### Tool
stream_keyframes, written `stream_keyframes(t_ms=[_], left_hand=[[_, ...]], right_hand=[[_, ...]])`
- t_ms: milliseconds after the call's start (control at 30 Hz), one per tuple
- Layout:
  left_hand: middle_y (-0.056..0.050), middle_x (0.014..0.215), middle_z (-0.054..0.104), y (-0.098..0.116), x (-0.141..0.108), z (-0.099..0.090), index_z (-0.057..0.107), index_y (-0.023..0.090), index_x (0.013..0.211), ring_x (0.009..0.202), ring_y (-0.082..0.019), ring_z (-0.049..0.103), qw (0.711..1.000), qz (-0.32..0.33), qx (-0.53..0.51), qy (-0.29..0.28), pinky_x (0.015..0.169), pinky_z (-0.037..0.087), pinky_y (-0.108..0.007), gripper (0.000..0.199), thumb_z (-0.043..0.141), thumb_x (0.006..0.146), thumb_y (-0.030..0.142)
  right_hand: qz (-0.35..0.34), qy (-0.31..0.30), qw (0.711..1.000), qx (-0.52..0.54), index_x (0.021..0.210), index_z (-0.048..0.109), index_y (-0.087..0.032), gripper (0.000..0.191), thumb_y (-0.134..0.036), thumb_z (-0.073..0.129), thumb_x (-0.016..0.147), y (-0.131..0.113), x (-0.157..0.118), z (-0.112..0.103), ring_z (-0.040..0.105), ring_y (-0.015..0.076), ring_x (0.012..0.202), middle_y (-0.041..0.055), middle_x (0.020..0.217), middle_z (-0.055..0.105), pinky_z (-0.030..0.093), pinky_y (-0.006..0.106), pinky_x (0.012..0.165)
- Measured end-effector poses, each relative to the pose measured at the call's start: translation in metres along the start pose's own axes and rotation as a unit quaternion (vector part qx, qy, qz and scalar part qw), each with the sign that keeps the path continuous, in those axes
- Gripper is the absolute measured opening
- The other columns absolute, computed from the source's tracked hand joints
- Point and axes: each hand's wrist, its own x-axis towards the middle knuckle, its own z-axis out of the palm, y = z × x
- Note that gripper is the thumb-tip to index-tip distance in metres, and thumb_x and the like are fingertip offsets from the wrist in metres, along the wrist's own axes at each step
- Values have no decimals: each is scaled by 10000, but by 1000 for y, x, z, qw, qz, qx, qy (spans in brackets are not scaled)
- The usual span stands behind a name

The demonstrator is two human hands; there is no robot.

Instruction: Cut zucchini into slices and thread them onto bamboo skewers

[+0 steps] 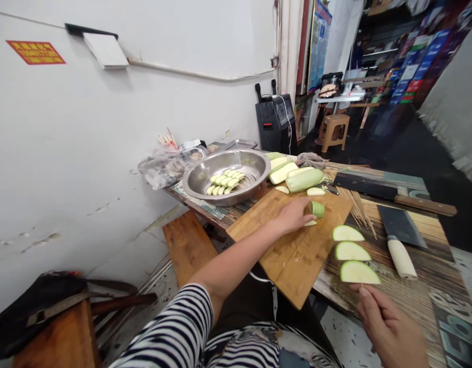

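Observation:
My right hand (393, 324) pinches the near end of a thin wooden skewer, mostly hidden, which carries three half-round zucchini slices (359, 272) in a row. It is held over the table's right side. On the wooden cutting board (293, 271) my left hand (291, 215) has its fingers curled round a short stack of zucchini slices (317, 209); its fingertips are partly hidden. One loose slice (310, 223) lies just under that hand. Beyond the board are several zucchini halves (305, 180). A steel basin (193, 188) holds several skewered slices.
Loose bamboo skewers (358, 207) lie right of the board. A cleaver with a pale handle (401, 258) and a long knife with a wooden handle (425, 204) rest on the table's right. Plastic bags (163, 166) sit by the wall, and a black speaker (276, 122) stands behind.

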Motion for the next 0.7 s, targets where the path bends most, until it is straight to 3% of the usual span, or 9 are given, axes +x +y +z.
stream_keyframes(t_ms=[167,367,600,700], left_hand=[[-133,1281,566,-12,20,3,501,127,1294,1156,-270,532,998,-13,45,-44,991,388,-371,598,660,754,329],[-114,1259,581,-28,30,4,486,136,1305,1119,-247,548,994,58,49,-78,965,398,-341,622,661,749,354],[-109,1154,627,-18,36,-7,540,164,1217,1039,-249,577,981,108,82,-141,925,414,-349,491,626,751,291],[-126,1133,631,-15,34,-11,575,159,1168,1080,-265,562,990,86,28,-105,979,375,-350,498,666,693,276]], right_hand=[[19,-8,1000,4,845,707,-144,396,-489,518,799,3,1,1,583,138,469,18,564,661,465,180,461],[26,-17,998,47,892,700,-128,407,-485,518,820,8,-1,5,543,123,447,12,564,642,441,184,433],[15,-17,998,64,916,685,-134,358,-440,509,856,11,-5,9,511,122,461,-11,534,585,423,196,443],[10,-17,998,66,921,683,-139,330,-418,518,859,9,-6,8,543,135,517,-4,566,592,448,202,490]])
